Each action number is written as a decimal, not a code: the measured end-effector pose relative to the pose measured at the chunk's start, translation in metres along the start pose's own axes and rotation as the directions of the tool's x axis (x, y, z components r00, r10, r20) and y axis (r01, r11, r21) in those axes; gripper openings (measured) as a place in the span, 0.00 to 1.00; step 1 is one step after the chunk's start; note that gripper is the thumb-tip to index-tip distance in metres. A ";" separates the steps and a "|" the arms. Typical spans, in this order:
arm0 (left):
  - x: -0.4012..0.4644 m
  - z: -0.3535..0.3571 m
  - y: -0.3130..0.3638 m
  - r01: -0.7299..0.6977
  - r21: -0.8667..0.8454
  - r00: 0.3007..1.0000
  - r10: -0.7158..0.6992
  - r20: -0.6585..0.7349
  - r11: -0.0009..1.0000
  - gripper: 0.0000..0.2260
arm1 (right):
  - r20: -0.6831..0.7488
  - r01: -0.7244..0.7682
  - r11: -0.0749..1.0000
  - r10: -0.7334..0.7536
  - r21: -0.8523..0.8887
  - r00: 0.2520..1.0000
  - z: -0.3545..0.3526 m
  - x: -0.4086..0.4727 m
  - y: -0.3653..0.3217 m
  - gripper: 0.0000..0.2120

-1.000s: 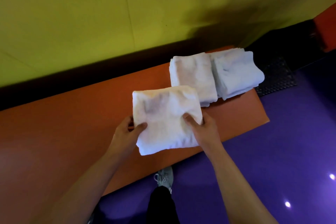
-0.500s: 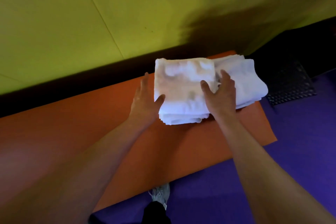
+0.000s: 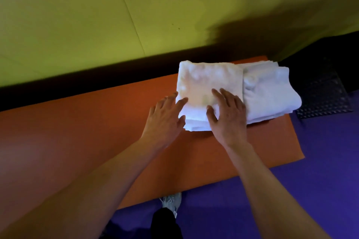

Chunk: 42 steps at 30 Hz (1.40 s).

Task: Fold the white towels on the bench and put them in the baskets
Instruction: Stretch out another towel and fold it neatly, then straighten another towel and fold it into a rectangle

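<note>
Both hands lie with straight fingers on the left stack of folded towels (image 3: pixel 209 83) at the far right end of the orange table (image 3: pixel 87 132) — the right hand (image 3: pixel 227 114) flat on its near corner, the left hand (image 3: pixel 165 118) against its left edge, no grip closed on anything. The second stack (image 3: pixel 272 91) touches it on the right. The near layers look uneven; a careless lift may let them slide open, I think. No basket is in view.

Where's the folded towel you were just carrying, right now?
In the head view, the folded towel sits on top of the left stack at the right end of the orange bench, touching the right stack, with both hands resting on it.
</note>
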<state>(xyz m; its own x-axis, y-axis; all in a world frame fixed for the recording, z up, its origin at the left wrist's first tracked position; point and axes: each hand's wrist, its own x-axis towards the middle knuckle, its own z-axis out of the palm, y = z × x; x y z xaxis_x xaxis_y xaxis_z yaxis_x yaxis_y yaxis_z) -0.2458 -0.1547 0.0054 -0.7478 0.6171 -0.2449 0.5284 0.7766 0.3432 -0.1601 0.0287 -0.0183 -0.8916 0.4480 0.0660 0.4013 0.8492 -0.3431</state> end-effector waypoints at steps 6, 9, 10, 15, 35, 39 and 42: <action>-0.045 -0.039 -0.039 0.058 0.036 0.988 -0.052 -0.146 0.998 0.22 | -0.001 0.141 0.984 -0.142 0.105 0.990 0.004 -0.005 -0.077 0.25; -0.075 -0.056 -0.073 0.123 0.021 0.974 -0.117 -0.195 0.992 0.21 | -0.002 0.219 0.967 -0.221 0.130 0.975 0.012 -0.011 -0.126 0.24; -0.086 -0.062 -0.086 0.150 0.011 0.966 -0.144 -0.217 0.989 0.21 | 0.006 0.242 0.962 -0.245 0.130 0.970 0.015 -0.014 -0.144 0.24; -0.149 -0.096 -0.154 0.262 -0.042 0.918 -0.263 -0.296 0.964 0.21 | 0.039 0.356 0.927 -0.362 0.115 0.931 0.029 -0.033 -0.236 0.23; -0.442 -0.181 -0.451 0.538 -0.181 0.708 -0.558 -0.433 0.823 0.19 | 0.224 0.569 0.789 -0.613 0.232 0.758 0.104 -0.186 -0.634 0.23; -0.479 -0.185 -0.496 0.608 -0.231 0.633 -0.640 -0.436 0.759 0.19 | 0.243 0.623 0.730 -0.682 0.281 0.690 0.124 -0.200 -0.691 0.22; -0.503 -0.183 -0.525 0.665 -0.268 0.567 -0.705 -0.426 0.697 0.18 | 0.281 0.659 0.690 -0.724 0.299 0.630 0.145 -0.206 -0.730 0.22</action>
<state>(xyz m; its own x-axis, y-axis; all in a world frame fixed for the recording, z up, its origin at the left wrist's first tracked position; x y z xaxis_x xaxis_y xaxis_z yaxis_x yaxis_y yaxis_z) -0.2207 -0.8961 0.1141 -0.9676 -0.2523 0.0055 -0.2373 0.9173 0.3196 -0.3003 -0.7242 0.0824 -0.9114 -0.4107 0.0263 -0.3732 0.7979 -0.4733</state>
